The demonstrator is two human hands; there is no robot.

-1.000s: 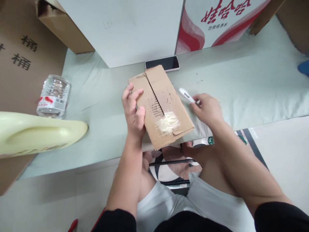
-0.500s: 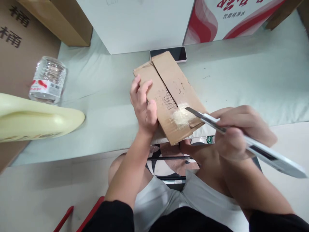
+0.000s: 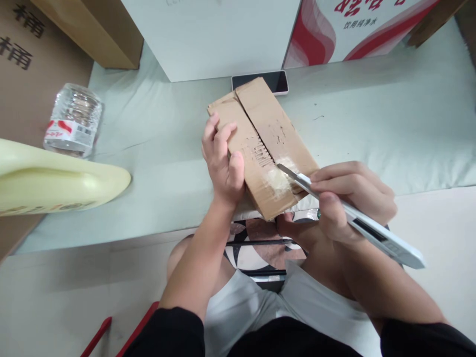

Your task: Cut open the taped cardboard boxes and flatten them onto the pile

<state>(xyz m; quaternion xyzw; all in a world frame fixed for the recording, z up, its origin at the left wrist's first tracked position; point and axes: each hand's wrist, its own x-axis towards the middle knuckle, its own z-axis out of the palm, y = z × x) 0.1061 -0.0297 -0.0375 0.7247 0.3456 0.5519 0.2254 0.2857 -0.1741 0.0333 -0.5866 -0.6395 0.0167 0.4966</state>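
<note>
A flat brown cardboard box (image 3: 267,134) lies on the pale green surface (image 3: 167,163), its near corner hanging past the edge. My left hand (image 3: 222,161) presses down on its left side, fingers curled over the cardboard. My right hand (image 3: 349,198) grips a white utility knife (image 3: 368,228) whose blade tip touches a patch of clear tape near the box's centre seam.
A phone (image 3: 273,82) lies face up just behind the box. A clear water bottle (image 3: 72,121) lies on its side at the left, next to a pale yellow plastic object (image 3: 55,186). Large cardboard and white boxes (image 3: 208,34) stand along the back.
My right hand picked the knife up off the surface and brought its blade to the taped spot on the box. The left hand stayed on the box.
</note>
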